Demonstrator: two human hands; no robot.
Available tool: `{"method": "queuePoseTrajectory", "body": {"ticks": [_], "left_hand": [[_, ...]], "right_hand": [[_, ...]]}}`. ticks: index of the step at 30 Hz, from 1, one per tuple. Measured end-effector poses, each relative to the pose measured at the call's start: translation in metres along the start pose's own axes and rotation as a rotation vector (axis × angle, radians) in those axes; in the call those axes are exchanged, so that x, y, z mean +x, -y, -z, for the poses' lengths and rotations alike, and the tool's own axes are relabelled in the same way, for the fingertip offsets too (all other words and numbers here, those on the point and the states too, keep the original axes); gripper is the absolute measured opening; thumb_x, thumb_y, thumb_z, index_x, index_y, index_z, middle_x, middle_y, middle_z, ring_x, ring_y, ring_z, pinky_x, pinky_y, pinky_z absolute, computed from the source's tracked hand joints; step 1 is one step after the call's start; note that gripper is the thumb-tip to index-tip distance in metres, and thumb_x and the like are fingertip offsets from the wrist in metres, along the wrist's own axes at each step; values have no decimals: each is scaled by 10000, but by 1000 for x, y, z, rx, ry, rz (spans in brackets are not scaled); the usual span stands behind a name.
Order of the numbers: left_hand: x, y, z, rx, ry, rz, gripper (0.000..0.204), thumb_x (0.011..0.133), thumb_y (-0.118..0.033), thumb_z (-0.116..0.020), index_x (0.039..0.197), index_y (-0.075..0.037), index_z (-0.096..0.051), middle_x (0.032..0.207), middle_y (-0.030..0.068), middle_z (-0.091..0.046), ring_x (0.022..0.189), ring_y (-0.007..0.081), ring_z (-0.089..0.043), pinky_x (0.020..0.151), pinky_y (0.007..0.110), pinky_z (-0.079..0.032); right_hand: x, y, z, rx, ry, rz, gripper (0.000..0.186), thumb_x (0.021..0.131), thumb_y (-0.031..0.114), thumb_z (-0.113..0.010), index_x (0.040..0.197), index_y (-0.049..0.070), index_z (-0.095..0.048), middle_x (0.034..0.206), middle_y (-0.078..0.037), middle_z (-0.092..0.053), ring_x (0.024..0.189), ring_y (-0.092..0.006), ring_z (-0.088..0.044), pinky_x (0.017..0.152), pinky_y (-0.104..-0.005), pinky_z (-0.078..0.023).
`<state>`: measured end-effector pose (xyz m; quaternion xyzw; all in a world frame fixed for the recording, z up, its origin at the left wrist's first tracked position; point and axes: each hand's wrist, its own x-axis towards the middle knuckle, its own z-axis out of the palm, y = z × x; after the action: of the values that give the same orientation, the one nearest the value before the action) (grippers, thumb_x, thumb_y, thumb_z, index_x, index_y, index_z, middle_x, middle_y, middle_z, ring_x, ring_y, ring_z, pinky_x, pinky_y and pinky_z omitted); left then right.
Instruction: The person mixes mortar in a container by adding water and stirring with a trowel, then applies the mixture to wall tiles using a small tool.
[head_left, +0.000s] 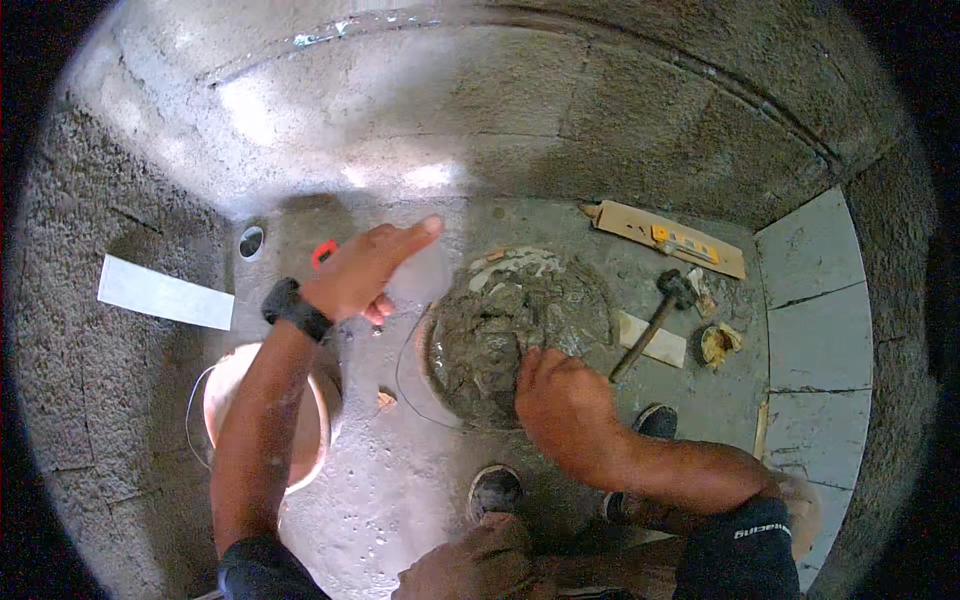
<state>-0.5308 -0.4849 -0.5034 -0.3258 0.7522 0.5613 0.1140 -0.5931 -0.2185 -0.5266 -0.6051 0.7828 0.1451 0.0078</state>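
Mortar point(490, 335) in 1 of 2 buckets point(223, 388); L hand point(368, 270), grip spread, R hand point(568, 408), grip unclear

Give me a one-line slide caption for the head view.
Right hand at a round, pale-sided bucket of lumpy grey mortar-like mix, left hand beside it, dark-headed hammer lying to the right.

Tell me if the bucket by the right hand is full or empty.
Not empty: grey mortar fills the bucket from side to side beside the right hand. Exactly how near the rim it comes, I cannot tell.
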Motion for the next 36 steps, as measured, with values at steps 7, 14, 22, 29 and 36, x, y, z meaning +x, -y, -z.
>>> {"method": "queuePoseTrajectory", "body": {"ticks": [7,14,22,29,36], "left_hand": [[50,-15,-41,447,-186,-46,1035,712,-805,-521,1233,89,-503,945,269,-646,885,328,-662,693,420,-547],[59,-22,-69,849,-426,-228,1077,652,-833,-556,1256,56,-500,917,321,-614,953,443,-623,809,480,-519],[55,-34,-79,936,-513,-247,1086,628,-846,-560,1310,-6,-466,1183,354,-470,899,495,-619,737,517,-539],[44,-38,-85,1021,-524,-338,904,700,-703,-640,1295,-44,-468,1116,247,-467,725,388,-658,586,463,-546],[35,-42,-86,997,-580,-505,906,671,-636,-708,1344,-101,-422,1222,234,-411,784,398,-642,596,467,-550]], "right_hand": [[4,1,-9,109,-34,-84,189,798,133,-572,895,-26,-604,699,-97,-570,617,-213,-622,438,-337,-509],[3,-4,-6,81,-45,-29,187,741,135,-583,836,-24,-603,707,-94,-568,626,-207,-619,452,-318,-513],[6,-4,-2,162,10,-74,207,741,134,-585,856,-37,-605,734,-109,-589,648,-208,-629,475,-325,-527],[6,-2,-4,119,-10,-87,196,780,135,-572,887,-27,-605,734,-103,-594,659,-219,-639,470,-318,-517],[7,-2,-6,63,15,-64,179,788,150,-572,872,-6,-606,717,-96,-584,625,-200,-621,448,-308,-493]]}}
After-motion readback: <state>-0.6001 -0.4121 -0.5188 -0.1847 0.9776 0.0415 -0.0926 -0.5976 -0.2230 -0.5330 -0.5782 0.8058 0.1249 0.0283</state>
